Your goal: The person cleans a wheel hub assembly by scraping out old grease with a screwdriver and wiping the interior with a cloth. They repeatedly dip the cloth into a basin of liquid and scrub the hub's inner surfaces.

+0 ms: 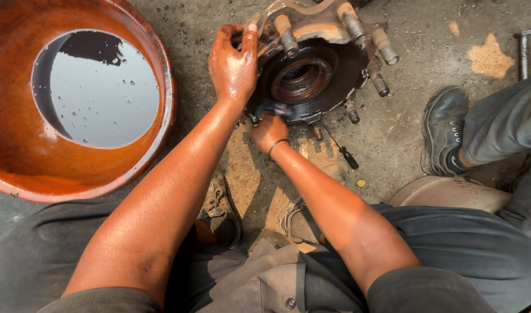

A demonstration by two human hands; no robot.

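Observation:
A greasy wheel hub (312, 75) with several threaded studs lies on the concrete ground in front of me. My left hand (233, 64) rests on its left rim, fingers curled over the edge. My right hand (269, 130), with a dark band on the wrist, is closed on a dark blue rag (274, 108) pressed against the hub's near edge. Both hands are wet and oily.
A large orange basin (155, 52) of dark liquid sits at the left. A screwdriver (341, 148) lies just beside the hub. Another person's black shoe (445, 130) and grey trouser leg are at the right. A bolt (523, 52) lies far right.

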